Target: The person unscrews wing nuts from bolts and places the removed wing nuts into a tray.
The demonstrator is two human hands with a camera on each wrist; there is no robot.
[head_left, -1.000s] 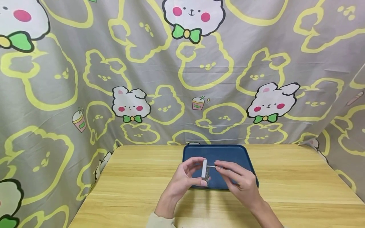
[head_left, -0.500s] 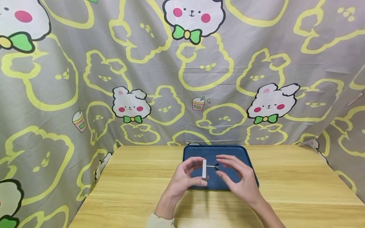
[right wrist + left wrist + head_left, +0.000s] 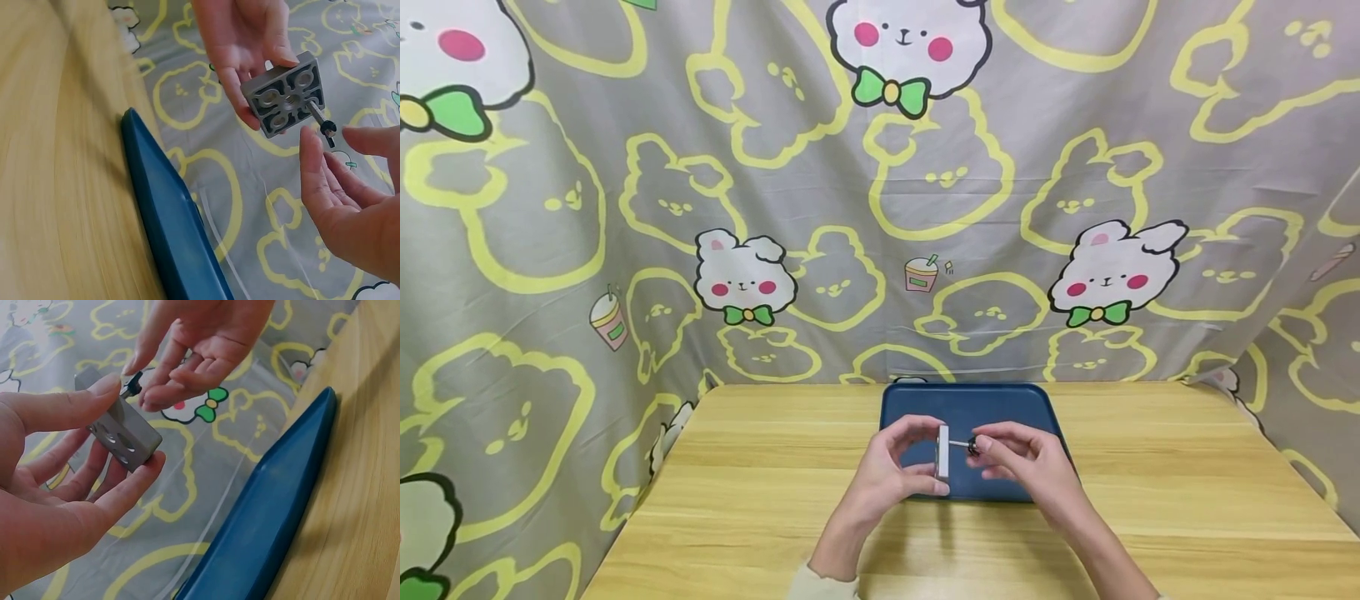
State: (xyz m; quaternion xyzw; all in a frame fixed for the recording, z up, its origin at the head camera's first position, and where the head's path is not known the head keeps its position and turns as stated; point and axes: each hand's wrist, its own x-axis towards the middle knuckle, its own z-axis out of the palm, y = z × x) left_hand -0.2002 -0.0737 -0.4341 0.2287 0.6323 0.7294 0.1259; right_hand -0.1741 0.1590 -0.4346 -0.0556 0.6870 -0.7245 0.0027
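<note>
My left hand point(image 3: 895, 467) grips a small square grey metal block point(image 3: 282, 94) by its edges, between thumb and fingers. In the right wrist view its recessed, ribbed face with round holes shows; the left wrist view shows holes on the other side. From the ribbed face a threaded bolt point(image 3: 317, 112) sticks out towards my right hand. A black wing nut point(image 3: 328, 129) sits at the bolt's outer end. My right hand point(image 3: 1030, 467) has its thumb and fingers curled round this nut, fingertips right at its wings. Both hands hold the work in the air.
Below and behind the hands a shallow blue tray point(image 3: 1000, 402) lies on the wooden table point(image 3: 760, 475). A grey cloth point(image 3: 820, 183) with yellow outlines and rabbit faces hangs along the back and sides.
My right hand let go of the wing nut, spread its fingers, then closed round it again with the thumb turned up. The left hand keeps its grip, with the block shifted slightly.
</note>
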